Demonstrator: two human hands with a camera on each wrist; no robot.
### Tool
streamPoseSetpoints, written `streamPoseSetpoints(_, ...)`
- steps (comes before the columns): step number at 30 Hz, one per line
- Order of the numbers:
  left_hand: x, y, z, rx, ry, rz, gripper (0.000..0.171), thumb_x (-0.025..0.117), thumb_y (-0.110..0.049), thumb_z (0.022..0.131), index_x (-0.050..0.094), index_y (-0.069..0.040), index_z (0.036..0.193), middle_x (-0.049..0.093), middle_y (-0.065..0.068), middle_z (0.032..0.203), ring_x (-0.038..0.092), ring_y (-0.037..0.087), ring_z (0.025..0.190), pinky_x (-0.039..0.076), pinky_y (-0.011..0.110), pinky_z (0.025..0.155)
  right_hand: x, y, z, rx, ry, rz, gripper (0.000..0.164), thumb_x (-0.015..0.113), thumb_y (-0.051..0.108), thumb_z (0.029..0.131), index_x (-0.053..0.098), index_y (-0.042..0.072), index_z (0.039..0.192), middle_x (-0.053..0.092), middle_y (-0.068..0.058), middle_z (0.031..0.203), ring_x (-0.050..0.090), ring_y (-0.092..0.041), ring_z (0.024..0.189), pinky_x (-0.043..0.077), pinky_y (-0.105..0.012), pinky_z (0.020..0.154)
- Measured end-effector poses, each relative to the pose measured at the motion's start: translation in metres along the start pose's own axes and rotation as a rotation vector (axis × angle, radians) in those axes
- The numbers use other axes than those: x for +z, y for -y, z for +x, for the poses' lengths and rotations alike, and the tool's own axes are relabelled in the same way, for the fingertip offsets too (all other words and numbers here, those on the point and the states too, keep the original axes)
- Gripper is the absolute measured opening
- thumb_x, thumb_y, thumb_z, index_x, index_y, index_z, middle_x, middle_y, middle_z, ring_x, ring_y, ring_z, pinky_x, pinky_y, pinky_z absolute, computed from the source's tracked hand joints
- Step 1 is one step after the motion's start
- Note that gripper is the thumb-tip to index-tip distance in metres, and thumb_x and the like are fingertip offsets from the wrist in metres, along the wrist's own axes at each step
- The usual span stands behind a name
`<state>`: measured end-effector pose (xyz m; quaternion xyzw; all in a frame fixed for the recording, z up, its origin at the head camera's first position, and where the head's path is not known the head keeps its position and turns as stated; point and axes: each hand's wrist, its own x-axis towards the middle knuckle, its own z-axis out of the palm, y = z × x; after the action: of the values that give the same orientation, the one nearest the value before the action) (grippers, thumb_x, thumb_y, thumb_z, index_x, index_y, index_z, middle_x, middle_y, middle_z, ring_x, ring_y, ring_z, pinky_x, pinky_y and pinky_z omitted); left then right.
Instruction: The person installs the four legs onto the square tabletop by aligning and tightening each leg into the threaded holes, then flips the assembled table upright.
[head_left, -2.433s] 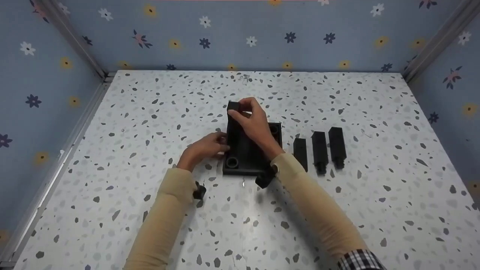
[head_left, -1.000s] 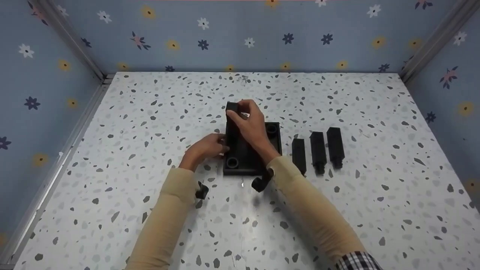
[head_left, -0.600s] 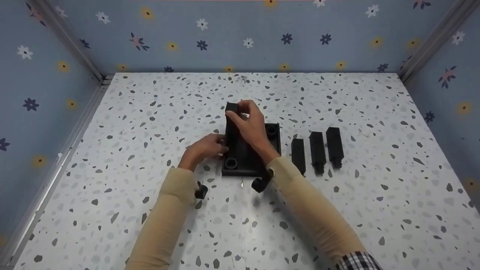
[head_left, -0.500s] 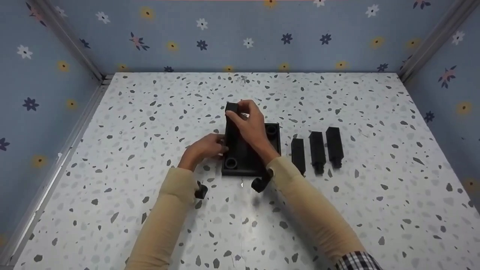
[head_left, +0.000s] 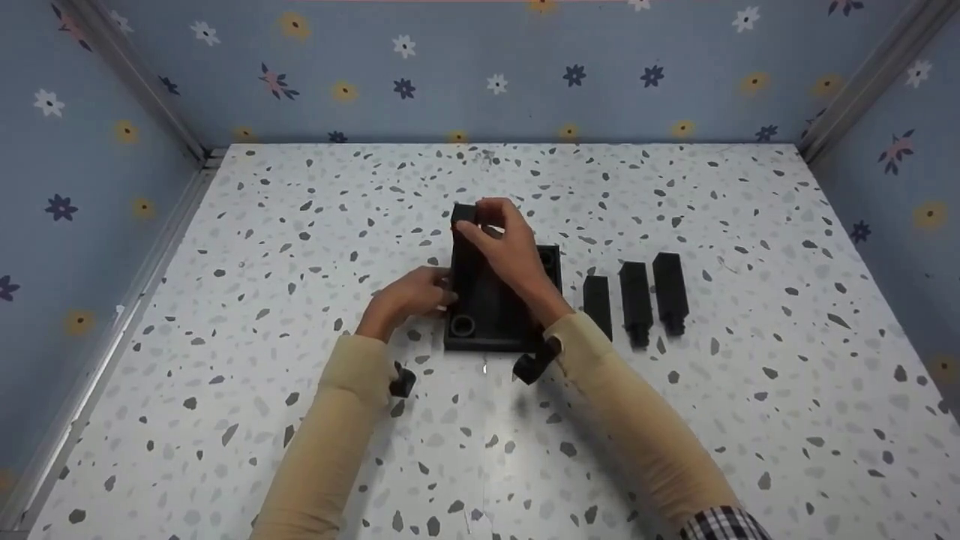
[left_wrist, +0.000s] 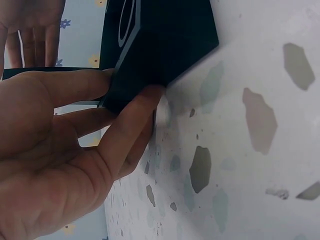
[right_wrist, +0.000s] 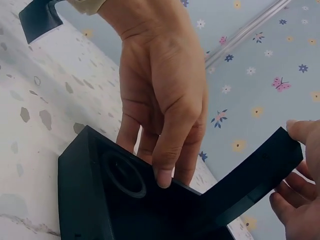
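A black rectangular base point(head_left: 491, 345) with raised rims and round corner sockets lies on the table. A square black leg point(head_left: 465, 214) stands upright at its far left corner. My right hand point(head_left: 510, 247) pinches the leg's top end between thumb and fingers. In the right wrist view the leg point(right_wrist: 255, 175) rises from the base's inner corner, its lower joint hidden. My left hand point(head_left: 414, 292) grips the base's left rim, thumb on the inside. The left wrist view shows that hand point(left_wrist: 65, 145) with its fingers curled under the base's edge point(left_wrist: 175, 45).
Three similar black legs lie right of the base: a near one point(head_left: 597, 304), partly behind my right sleeve, a middle one point(head_left: 636, 296) and a far one point(head_left: 670, 289); two show threaded ends. Flower-patterned walls point(head_left: 480, 67) enclose the speckled table point(head_left: 300, 225) at back and sides.
My right wrist and forearm have swung slightly right, covering more of the base's far right socket. The right hand stays on the leg's top, and the left hand keeps its place on the rim.
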<state>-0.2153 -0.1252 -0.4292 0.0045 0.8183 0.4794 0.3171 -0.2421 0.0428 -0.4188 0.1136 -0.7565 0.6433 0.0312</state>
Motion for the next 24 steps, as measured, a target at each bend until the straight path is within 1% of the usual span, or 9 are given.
streamPoseSetpoints(5,0.000,0.000,0.000,-0.005,0.001,0.007,0.057,0.051,-0.006,0.093,0.034,-0.006,0.148,0.053,0.016,0.130,0.057,0.026,0.112,0.052,0.035,0.095,-0.011,0.004,-0.004,-0.008,0.012,0.020,0.048,0.070,0.031,0.087,0.053,0.008,0.125,0.055,-0.010,0.124,0.054,-0.019,0.116,0.046,-0.030,0.102)
streamPoseSetpoints(9,0.000,-0.001,0.001,-0.005,0.002,0.016,0.057,0.051,-0.006,0.094,0.033,-0.007,0.148,0.053,0.017,0.131,0.057,0.027,0.114,0.052,0.035,0.096,-0.020,0.007,-0.007,-0.015,0.013,0.037,0.049,0.069,0.027,0.088,0.051,0.004,0.127,0.054,-0.012,0.126,0.054,-0.025,0.118,0.046,-0.032,0.102)
streamPoseSetpoints(12,0.000,0.000,0.001,-0.002,0.003,0.005,0.057,0.051,-0.005,0.094,0.033,-0.006,0.148,0.053,0.017,0.131,0.057,0.028,0.115,0.052,0.035,0.095,-0.027,0.010,-0.010,-0.009,0.006,0.036,0.049,0.069,0.026,0.088,0.050,0.003,0.128,0.054,-0.011,0.126,0.054,-0.025,0.117,0.046,-0.034,0.102)
streamPoseSetpoints(16,0.001,0.000,0.001,0.001,0.004,-0.007,0.057,0.051,-0.004,0.094,0.033,-0.005,0.148,0.053,0.018,0.131,0.057,0.028,0.114,0.053,0.035,0.095,-0.038,0.012,-0.015,-0.011,0.009,0.021,0.048,0.068,0.026,0.089,0.050,0.005,0.127,0.053,-0.012,0.126,0.054,-0.022,0.115,0.046,-0.035,0.101)
streamPoseSetpoints(20,0.000,0.001,0.001,0.002,0.005,0.002,0.056,0.051,-0.005,0.094,0.033,-0.004,0.147,0.052,0.019,0.131,0.057,0.028,0.116,0.052,0.036,0.096,-0.048,0.011,-0.020,-0.027,0.001,0.030,0.048,0.068,0.024,0.089,0.049,0.002,0.128,0.053,-0.016,0.126,0.055,-0.025,0.115,0.047,-0.038,0.100)
streamPoseSetpoints(24,-0.001,0.001,0.000,0.001,0.006,0.002,0.057,0.051,-0.006,0.094,0.033,-0.004,0.148,0.052,0.018,0.133,0.056,0.029,0.117,0.051,0.037,0.098,-0.057,0.009,-0.026,-0.024,-0.014,0.023,0.047,0.069,0.023,0.089,0.050,0.004,0.127,0.054,-0.014,0.124,0.056,-0.025,0.115,0.049,-0.034,0.097)
